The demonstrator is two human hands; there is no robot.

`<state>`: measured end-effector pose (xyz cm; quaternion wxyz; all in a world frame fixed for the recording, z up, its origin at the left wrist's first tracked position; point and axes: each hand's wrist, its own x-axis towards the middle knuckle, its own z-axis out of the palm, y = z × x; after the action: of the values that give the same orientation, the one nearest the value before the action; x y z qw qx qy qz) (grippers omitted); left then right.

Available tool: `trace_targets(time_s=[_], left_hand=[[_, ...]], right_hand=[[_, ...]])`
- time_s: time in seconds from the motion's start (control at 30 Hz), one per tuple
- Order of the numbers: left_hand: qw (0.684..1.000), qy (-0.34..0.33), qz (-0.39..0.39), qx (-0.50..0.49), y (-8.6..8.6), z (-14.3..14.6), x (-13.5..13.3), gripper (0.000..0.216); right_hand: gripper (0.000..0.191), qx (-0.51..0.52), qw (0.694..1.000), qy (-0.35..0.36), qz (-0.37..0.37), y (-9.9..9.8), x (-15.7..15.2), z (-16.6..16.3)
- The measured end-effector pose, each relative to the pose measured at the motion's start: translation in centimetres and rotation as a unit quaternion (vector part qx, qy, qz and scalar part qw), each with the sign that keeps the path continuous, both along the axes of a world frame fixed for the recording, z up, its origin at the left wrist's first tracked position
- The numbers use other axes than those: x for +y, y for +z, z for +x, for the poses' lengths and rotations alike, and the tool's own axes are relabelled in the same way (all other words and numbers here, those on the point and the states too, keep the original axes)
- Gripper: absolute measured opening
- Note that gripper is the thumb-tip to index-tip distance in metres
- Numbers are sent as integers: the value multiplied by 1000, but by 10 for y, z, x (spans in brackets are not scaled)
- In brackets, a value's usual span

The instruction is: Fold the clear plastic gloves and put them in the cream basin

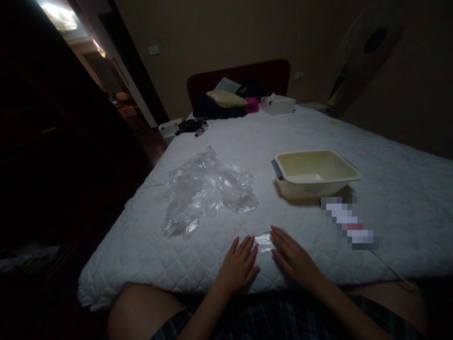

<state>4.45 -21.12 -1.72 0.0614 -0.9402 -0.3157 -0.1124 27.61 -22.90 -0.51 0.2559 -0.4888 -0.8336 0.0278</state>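
A small folded piece of clear plastic (264, 242), shiny and flat, lies on the quilted white bed cover near the front edge. My left hand (241, 260) rests flat at its left end, fingers stretched out. At the right end, my right hand (290, 255) lies palm down with its fingers extended over the edge of the plastic. Beyond my left hand spreads a large crumpled sheet of clear plastic (212, 184). An open cream plastic basin (314, 189) with grey handles stands beyond my right hand.
A pixelated phone-like object (348, 224) with a cable lies right of my hands. Toward the headboard (239, 73) are a white box (278, 105), a pillow-like bundle (226, 98) and dark cloth (191, 125). A fan (375, 40) stands at the far right.
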Motion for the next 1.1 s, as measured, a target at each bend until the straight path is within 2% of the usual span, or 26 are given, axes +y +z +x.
trace_targets(time_s=[0.07, 0.17, 0.33, 0.5, 0.67, 0.87, 1.0, 1.1], left_hand=[[999, 33, 6, -14, 0, -4, 1, 53], [998, 55, 6, -18, 2, -11, 4, 55], [999, 37, -13, 0, 5, -18, 6, 59], [999, 32, -34, 2, 6, -19, 7, 59], [998, 32, -49, -6, 8, -19, 6, 56], [998, 33, -50, -13, 10, -18, 5, 55], [998, 35, -42, -11, 10, -18, 4, 56], [999, 38, -36, -7, 9, -19, 3, 56]], right_hand=[[45, -8, 1000, 2, 28, 11, 5, -11], [48, -47, 997, 55, 33, 21, 13, -34], [58, -90, 990, 103, -25, 4, 26, -53], [59, -103, 987, 117, -46, -9, 32, -37], [56, -125, 987, 100, -33, -8, 34, -12], [55, -127, 991, 29, -22, -18, 41, 16], [54, -121, 993, -6, -12, -23, 44, 21], [53, -104, 992, -73, 15, -18, 43, 16]])
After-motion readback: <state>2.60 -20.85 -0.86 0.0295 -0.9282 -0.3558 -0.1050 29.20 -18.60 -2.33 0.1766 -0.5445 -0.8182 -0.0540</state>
